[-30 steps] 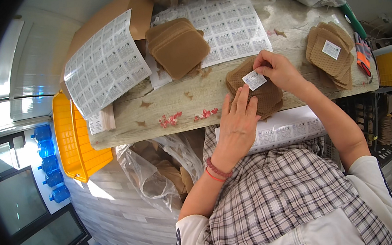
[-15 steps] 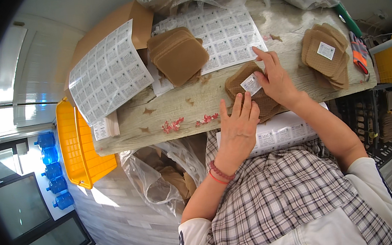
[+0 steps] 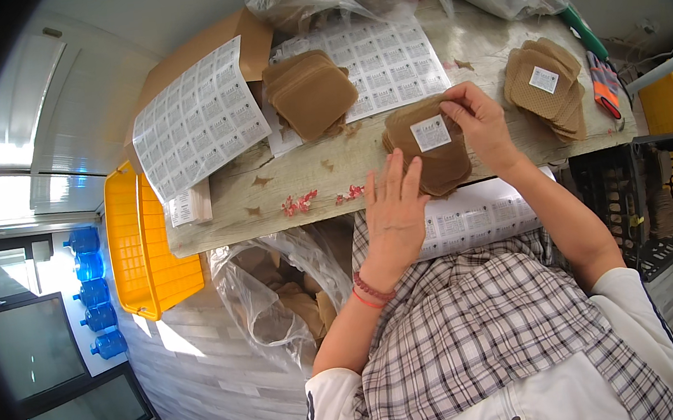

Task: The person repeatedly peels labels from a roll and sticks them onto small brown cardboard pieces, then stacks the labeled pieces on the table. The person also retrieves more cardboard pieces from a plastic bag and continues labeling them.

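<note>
A brown rounded-square pad (image 3: pixel 407 126) with a white printed label (image 3: pixel 431 134) lies on a small stack of similar brown pads (image 3: pixel 444 171) at the table's front edge. My right hand (image 3: pixel 483 125) pinches the labelled pad's far right corner between thumb and fingers. Against the stack's near left side rests my left hand (image 3: pixel 395 218), flat with its fingers stretched out and nothing in them. A label sheet (image 3: pixel 479 219) lies across my lap, just below the table edge.
More brown pads (image 3: pixel 314 96) sit on a label sheet (image 3: pixel 394 62) farther back. Another label sheet (image 3: pixel 201 117) leans on a cardboard box (image 3: pixel 256 49). Right are labelled pads (image 3: pixel 544 99) and a glove (image 3: pixel 605 88). A yellow crate (image 3: pixel 155 255) stands left; a plastic bag (image 3: pixel 258 327) hangs below.
My right hand has gone from pressing on the label to pinching the pad's far corner. My left hand has slid left off the label, which now lies uncovered. The view has shifted slightly.
</note>
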{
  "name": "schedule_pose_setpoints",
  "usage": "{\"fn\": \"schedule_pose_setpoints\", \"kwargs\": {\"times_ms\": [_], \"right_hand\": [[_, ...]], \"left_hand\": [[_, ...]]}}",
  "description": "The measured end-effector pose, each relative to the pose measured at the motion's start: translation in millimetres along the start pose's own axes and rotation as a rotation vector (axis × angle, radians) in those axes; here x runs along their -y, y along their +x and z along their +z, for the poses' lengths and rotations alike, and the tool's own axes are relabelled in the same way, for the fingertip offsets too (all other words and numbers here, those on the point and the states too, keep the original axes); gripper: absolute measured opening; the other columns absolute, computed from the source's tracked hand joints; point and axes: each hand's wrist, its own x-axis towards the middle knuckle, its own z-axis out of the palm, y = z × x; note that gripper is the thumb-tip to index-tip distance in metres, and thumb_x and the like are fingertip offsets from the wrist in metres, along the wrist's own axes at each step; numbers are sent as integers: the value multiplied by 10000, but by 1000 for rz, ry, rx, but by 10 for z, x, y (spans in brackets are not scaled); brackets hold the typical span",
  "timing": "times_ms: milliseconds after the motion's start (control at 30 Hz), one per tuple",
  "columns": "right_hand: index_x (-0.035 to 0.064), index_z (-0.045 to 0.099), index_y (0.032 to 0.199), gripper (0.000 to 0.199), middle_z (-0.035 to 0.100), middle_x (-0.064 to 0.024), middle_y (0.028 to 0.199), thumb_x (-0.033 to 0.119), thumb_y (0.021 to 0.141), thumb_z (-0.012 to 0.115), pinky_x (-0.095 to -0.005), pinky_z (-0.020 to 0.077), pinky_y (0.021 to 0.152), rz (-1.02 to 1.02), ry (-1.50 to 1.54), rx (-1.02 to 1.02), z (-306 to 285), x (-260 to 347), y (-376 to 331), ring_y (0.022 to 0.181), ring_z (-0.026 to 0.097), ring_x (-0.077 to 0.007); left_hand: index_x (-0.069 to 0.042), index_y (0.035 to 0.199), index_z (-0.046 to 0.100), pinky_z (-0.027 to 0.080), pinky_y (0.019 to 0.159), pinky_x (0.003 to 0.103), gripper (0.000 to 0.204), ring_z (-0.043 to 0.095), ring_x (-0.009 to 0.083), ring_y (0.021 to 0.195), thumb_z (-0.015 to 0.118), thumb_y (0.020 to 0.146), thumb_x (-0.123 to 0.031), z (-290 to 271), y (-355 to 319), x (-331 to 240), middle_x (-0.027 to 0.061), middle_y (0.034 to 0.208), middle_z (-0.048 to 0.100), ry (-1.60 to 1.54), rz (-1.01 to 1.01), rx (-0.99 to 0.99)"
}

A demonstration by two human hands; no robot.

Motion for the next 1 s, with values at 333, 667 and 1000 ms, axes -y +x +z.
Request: {"fn": "schedule_pose_setpoints", "kwargs": {"times_ms": [333,667,1000], "right_hand": [[30,681,1198,241,729,-90,1081,167,999,681,-296,546,876,-485,-1027,-636,-1290,392,191,973,681,-195],[87,715,1060,237,683,-88,1011,75,831,777,-388,543,830,-327,-580,351,276,125,-1085,976,659,-293],[99,748,1057,239,666,-48,997,136,825,786,-383,496,857,-340,-636,396,569,15,-1266,973,627,-258]], "left_hand": [[-48,1164,679,453,944,433,308,577,342,1050,717,867,-118,-162,-502,362,122,1120,663,-150,-192,24],[-45,1216,673,502,904,358,478,597,254,1046,816,760,-62,-142,-773,441,107,1121,615,-452,-468,105],[-88,1237,656,477,829,297,616,528,176,915,804,664,86,-140,-813,258,43,1004,501,-594,-522,-26]]}}
